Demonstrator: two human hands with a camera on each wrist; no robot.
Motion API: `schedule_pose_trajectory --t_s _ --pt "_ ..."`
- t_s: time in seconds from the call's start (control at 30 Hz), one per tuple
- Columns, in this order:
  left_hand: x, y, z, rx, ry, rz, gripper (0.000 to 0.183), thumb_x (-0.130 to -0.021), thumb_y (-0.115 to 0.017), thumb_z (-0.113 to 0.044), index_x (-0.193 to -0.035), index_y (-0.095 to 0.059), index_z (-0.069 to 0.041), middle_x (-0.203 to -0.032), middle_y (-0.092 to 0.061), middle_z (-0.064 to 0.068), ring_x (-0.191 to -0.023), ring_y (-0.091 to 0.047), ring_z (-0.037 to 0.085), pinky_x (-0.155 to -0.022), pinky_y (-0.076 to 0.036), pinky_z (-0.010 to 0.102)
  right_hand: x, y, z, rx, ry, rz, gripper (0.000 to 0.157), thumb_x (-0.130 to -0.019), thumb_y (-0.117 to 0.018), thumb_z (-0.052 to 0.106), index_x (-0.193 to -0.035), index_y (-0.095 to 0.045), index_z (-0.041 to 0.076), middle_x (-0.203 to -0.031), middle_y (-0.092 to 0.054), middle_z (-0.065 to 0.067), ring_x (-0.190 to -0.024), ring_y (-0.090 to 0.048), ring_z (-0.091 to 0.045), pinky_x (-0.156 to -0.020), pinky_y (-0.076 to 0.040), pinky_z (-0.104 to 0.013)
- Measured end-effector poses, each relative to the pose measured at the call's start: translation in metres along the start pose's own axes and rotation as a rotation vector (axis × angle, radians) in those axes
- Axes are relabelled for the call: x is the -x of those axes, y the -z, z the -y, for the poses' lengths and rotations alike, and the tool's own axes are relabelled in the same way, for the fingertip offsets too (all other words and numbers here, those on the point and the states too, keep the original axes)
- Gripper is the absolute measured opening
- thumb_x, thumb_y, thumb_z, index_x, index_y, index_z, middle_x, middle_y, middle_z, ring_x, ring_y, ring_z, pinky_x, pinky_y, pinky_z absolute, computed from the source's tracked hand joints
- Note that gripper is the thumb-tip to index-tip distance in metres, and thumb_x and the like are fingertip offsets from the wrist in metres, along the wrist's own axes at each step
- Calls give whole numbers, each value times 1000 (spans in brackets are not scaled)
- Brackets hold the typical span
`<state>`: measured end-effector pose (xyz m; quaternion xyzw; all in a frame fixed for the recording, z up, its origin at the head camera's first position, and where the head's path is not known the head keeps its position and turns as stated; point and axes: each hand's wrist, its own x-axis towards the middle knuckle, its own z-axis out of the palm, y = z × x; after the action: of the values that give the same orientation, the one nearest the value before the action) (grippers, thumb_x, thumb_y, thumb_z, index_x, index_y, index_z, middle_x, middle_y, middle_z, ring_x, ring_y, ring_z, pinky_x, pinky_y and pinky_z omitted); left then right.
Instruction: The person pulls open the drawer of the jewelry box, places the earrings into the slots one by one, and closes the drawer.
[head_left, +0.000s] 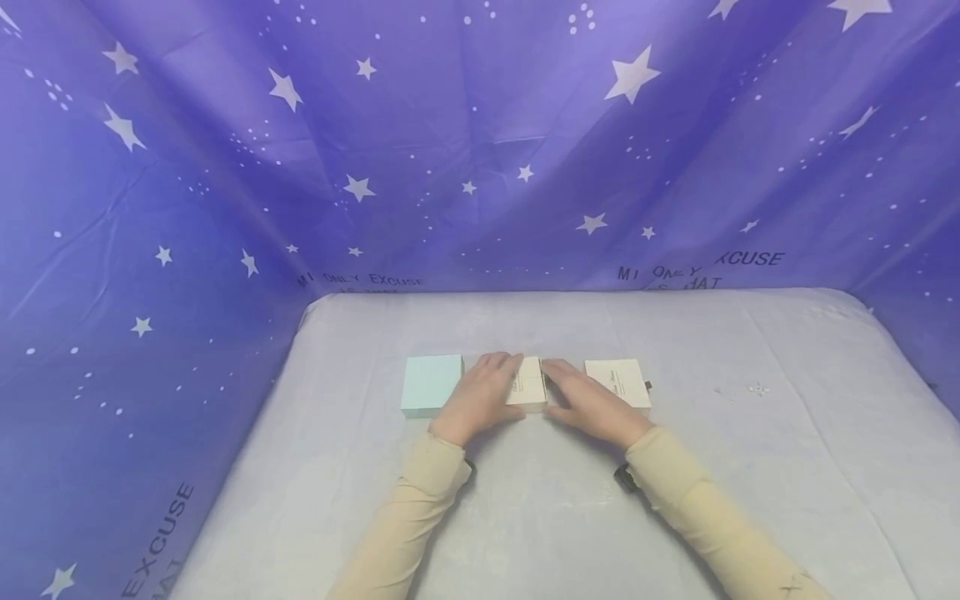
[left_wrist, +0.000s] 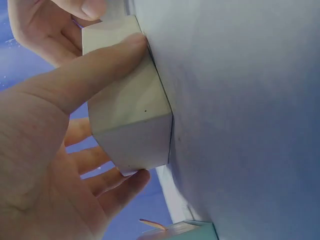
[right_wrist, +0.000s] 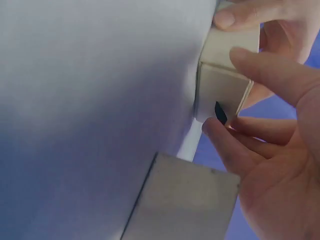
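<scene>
A small cream box (head_left: 532, 385) with printed lettering lies flat on the table between the two hands. My left hand (head_left: 480, 396) grips it from the left, thumb along the near side (left_wrist: 127, 95) and fingers round the far side. From the right, my right hand (head_left: 596, 407) holds the other end, its thumb on the near side by a seam. A dark pull tab (right_wrist: 220, 113) sticks out of that end face, beside a fingertip of the right hand. The far fingers of both hands are partly hidden behind the box.
A pale teal box (head_left: 432, 385) stands just left of the left hand. Another cream box (head_left: 618, 382) with a dark tab (head_left: 649, 385) lies behind the right hand. Small shiny marks (head_left: 757, 389) show on the grey-white tabletop (head_left: 540, 517) farther right. A purple starry curtain (head_left: 465, 125) encloses the table.
</scene>
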<state>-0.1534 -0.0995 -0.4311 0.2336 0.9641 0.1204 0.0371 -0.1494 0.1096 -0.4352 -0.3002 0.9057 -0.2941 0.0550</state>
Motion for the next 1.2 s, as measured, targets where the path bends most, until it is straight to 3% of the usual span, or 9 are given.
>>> schedule_pose_trajectory --t_s 0.33,0.67,0.9,1.2 --pt "2 -2 0 26 -18 -54 87 -74 -86 -34 -145 -45 -4 -138 -56 12 -131 -51 28 -115 -40 40 -2 -5 0 6 36 -40 62 -90 -70 11 -141 -43 -11 -143 -49 -26 -134 -46 -42 -115 -36 -53" --pt "5 4 -5 44 -4 -73 87 -73 -87 -36 -144 -47 -6 -135 -58 10 -127 -53 27 -110 -45 41 1 -1 4 -49 -6 -45 63 -88 -73 11 -143 -45 -5 -143 -51 -22 -132 -49 -40 -114 -38 -53" --pt "8 9 -10 50 -13 -105 89 -70 -89 -38 -144 -48 -7 -134 -59 10 -125 -55 26 -107 -48 40 6 5 9 -100 -2 -70 62 -84 -74 6 -140 -49 -3 -142 -52 -21 -122 -58 -37 -109 -44 -52" --pt "16 15 -22 13 -55 -147 88 -68 -89 -41 -141 -52 -9 -129 -62 7 -121 -57 24 -103 -51 38 22 12 13 -137 4 -114 62 -80 -76 0 -138 -53 -1 -139 -55 -19 -121 -60 -35 -106 -47 -50"
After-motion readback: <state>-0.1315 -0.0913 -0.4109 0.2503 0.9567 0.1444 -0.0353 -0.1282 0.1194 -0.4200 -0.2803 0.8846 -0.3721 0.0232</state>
